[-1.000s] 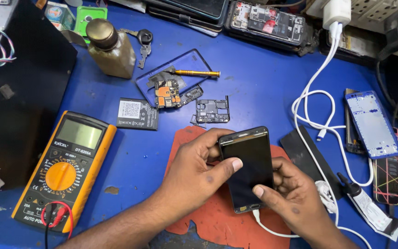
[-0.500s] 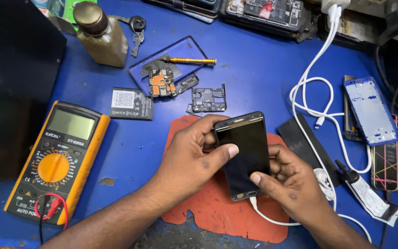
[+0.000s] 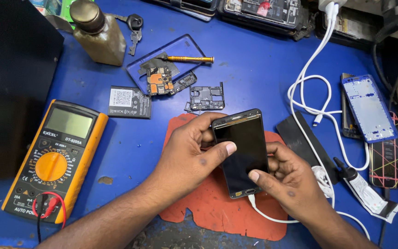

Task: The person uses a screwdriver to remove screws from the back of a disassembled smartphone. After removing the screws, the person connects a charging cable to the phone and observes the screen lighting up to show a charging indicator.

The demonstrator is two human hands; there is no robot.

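Note:
A black smartphone (image 3: pixel 242 150) with a dark screen is held face up over a worn red mat (image 3: pixel 217 207). My left hand (image 3: pixel 187 154) grips its left edge, thumb resting across the glass. My right hand (image 3: pixel 289 180) holds its right edge and lower corner, thumb tip near the bottom of the screen. A white cable (image 3: pixel 266 214) runs from the phone's bottom end toward the right.
On the blue table: an orange multimeter (image 3: pixel 56 159) at left, a flat battery (image 3: pixel 129 102), circuit boards (image 3: pixel 207 97) on and beside a blue back cover (image 3: pixel 180 48), a yellow screwdriver (image 3: pixel 189 59), a brown bottle (image 3: pixel 96 32), a blue phone frame (image 3: pixel 368 107), a glue tube (image 3: pixel 360 186).
The view has shifted slightly; the phone and both hands sit a little higher in frame. My left thumb now lies across the screen. The grip is otherwise unchanged.

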